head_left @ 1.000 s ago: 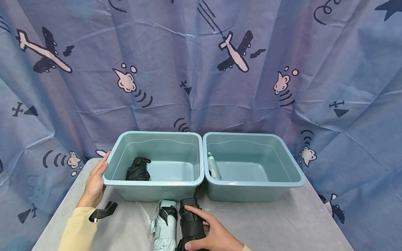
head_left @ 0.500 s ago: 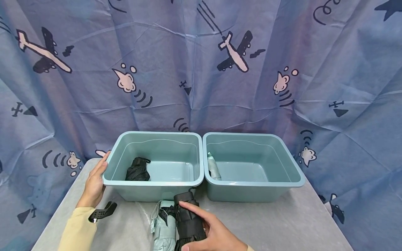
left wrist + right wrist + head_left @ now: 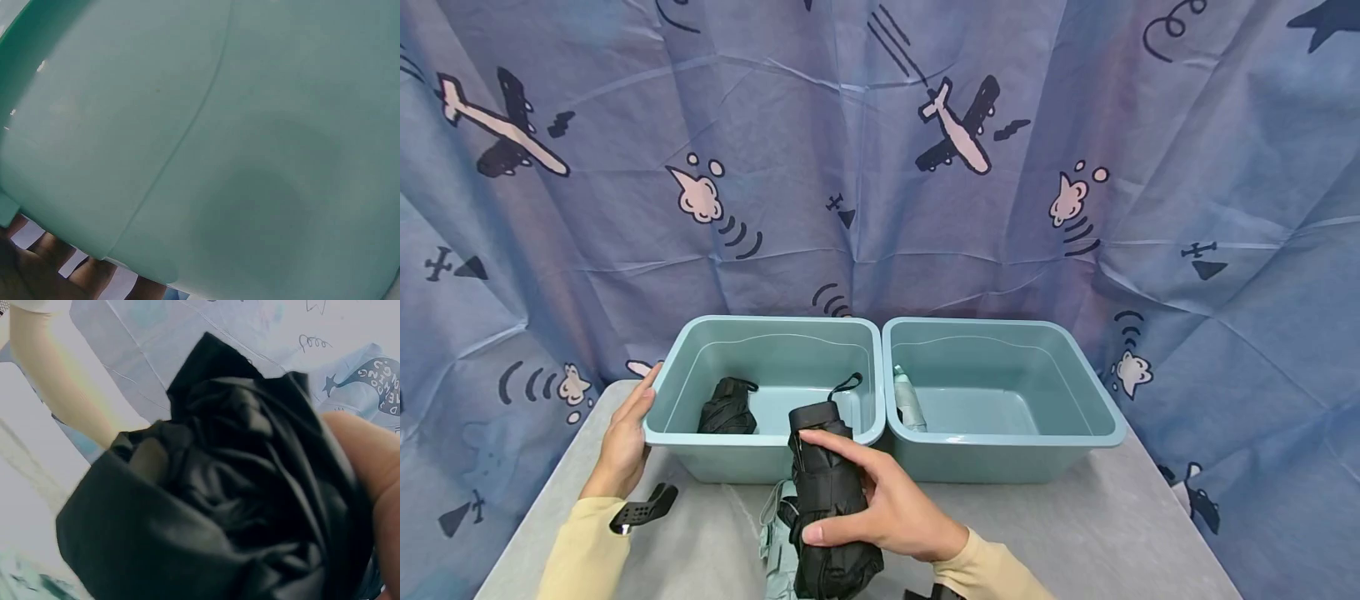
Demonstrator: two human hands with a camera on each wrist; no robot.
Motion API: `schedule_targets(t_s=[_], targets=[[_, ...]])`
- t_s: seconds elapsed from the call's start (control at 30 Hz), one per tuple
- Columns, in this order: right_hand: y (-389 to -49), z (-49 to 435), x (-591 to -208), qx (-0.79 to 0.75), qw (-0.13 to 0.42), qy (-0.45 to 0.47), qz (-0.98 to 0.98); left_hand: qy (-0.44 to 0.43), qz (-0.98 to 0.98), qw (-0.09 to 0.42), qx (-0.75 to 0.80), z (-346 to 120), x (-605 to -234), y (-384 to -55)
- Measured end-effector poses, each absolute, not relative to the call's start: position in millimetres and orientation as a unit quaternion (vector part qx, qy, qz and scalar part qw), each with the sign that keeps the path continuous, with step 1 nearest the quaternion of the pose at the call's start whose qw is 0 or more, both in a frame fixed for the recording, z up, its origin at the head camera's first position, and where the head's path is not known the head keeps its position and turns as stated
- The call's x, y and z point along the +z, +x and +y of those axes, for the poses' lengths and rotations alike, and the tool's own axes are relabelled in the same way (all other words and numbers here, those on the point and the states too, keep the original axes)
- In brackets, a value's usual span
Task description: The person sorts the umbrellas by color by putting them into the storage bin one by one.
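In the head view my right hand (image 3: 895, 504) grips a black folding umbrella (image 3: 829, 492) by its side, thumb and fingers around the cloth. The umbrella tilts up, its handle end and wrist loop over the front rim of the left bin (image 3: 760, 438). Its loose black folds (image 3: 206, 506) fill the right wrist view. My left hand (image 3: 625, 437) rests with extended fingers against that bin's left outer wall; the left wrist view shows mostly the bin wall (image 3: 187, 156). A pale green folded umbrella (image 3: 778, 550) lies on the table, partly hidden behind the black one.
Inside the left bin lies another black folded umbrella (image 3: 728, 407). A right bin (image 3: 1000, 439) stands beside it, with a pale green bottle-like item (image 3: 908, 402) at its left wall. The grey table (image 3: 1075, 533) ends at a patterned curtain (image 3: 880, 167).
My right hand has lifted the black folding umbrella from the table, up and leftward, and its handle end now reaches over the left bin's rim. My left hand has stayed still.
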State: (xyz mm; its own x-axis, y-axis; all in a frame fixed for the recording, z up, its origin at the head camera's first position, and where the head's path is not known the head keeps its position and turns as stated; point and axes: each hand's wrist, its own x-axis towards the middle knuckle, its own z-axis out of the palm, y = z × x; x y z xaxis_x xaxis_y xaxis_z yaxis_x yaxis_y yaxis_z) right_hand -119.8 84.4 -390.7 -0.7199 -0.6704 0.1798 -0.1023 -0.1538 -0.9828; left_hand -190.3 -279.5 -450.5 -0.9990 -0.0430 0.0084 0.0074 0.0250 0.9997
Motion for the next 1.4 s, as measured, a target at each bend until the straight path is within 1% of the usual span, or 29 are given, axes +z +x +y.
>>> schedule_targets(t_s=[0.4,0.8,0.97,1.23,1.4], targets=[[-173,51,-369,-0.669,0.188,-0.272,0.666,-0.013,-0.687,0.028,-0.726,-283,-455,-192],[-227,19,-361,-0.684,0.192,-0.238,0.662,-0.016,-0.686,0.026,-0.727,-281,-452,-192],[-244,5,-358,-0.672,0.177,-0.210,0.687,-0.020,-0.679,0.028,-0.733,-280,-453,-192],[-264,-14,-366,-0.623,0.157,-0.152,0.752,-0.017,-0.684,0.031,-0.729,-279,-452,-191],[-271,-24,-380,-0.600,0.173,-0.126,0.771,-0.015,-0.690,0.030,-0.723,-280,-451,-192]])
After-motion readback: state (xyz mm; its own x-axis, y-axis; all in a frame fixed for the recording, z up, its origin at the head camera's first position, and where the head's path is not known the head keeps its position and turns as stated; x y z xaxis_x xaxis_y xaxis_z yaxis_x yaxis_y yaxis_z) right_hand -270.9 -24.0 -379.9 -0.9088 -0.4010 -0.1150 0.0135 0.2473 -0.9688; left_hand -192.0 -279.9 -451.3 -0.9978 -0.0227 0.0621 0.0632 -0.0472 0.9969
